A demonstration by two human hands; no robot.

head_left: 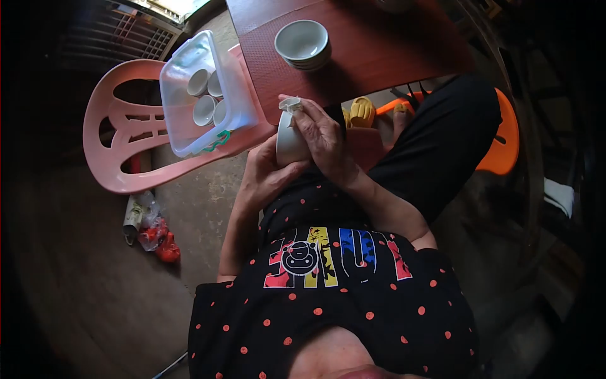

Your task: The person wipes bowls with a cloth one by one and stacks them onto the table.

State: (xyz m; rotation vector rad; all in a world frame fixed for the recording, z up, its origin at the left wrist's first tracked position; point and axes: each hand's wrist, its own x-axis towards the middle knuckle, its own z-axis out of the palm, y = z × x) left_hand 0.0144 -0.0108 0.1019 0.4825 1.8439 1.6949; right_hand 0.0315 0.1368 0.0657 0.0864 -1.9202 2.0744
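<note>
Between my hands, over my lap, is a white bowl [290,144] tilted on its side. My left hand [266,172] wraps round its lower part. At the bowl's rim my right hand [320,134] presses a crumpled white cloth [291,105] with its fingers. A stack of white bowls [302,45] stands on the red table [391,57] just ahead. To the left, a clear plastic bin [243,104] holds several white cups or bowls [204,110] and rests on a pink chair.
The pink chair [101,142] is at the left. A bag with red items [165,245] lies on the floor below it. Yellow slippers [362,112] show under the table edge, and an orange stool [505,142] stands at the right. My legs are beneath my hands.
</note>
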